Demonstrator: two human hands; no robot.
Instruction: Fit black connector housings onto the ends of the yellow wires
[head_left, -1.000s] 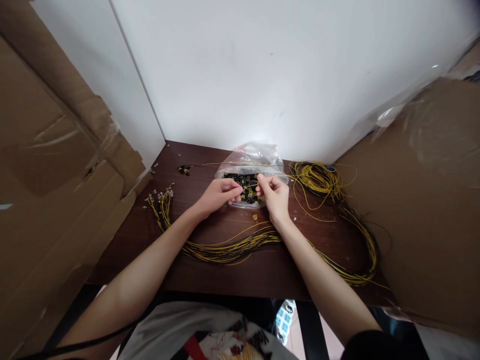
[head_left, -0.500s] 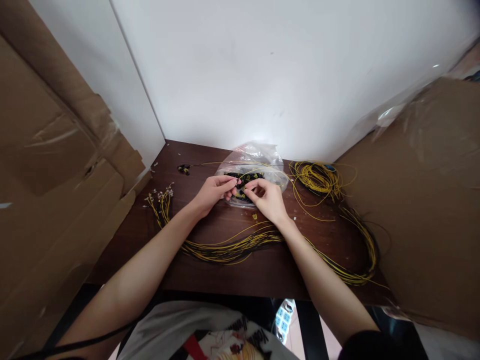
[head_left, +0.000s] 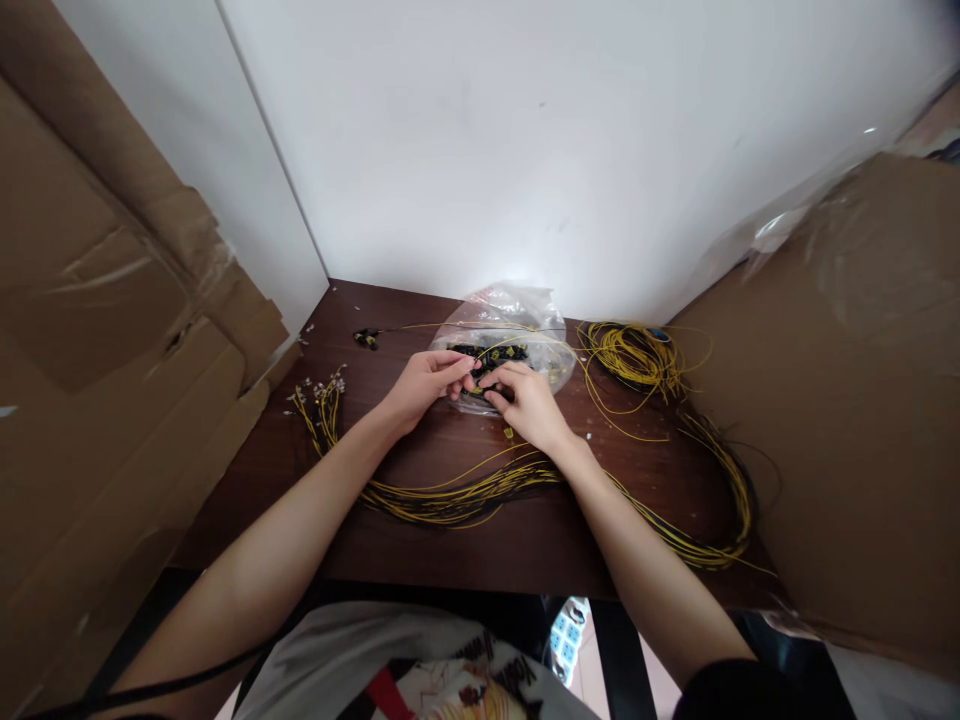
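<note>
My left hand is closed in a pinch on a thin yellow wire, which arcs off to the right from the fingertips. Any small part at the wire's end is mostly covered by my fingers. Just beside it, my right hand has its thumb and forefinger apart, over small black and yellow parts. These parts lie on a clear plastic bag behind and under my hands. A loose yellow piece sits on the brown tabletop near my right wrist.
A long bundle of yellow and black wires curves across the front, its left ends carrying small pale tips. Coiled wires lie at back right. Small black-yellow parts rest at back left. Cardboard stands at both sides, a white wall behind.
My right hand has shifted slightly left and down, and its thumb and forefinger have moved apart from a pinch. My left hand keeps its pinch in nearly the same place.
</note>
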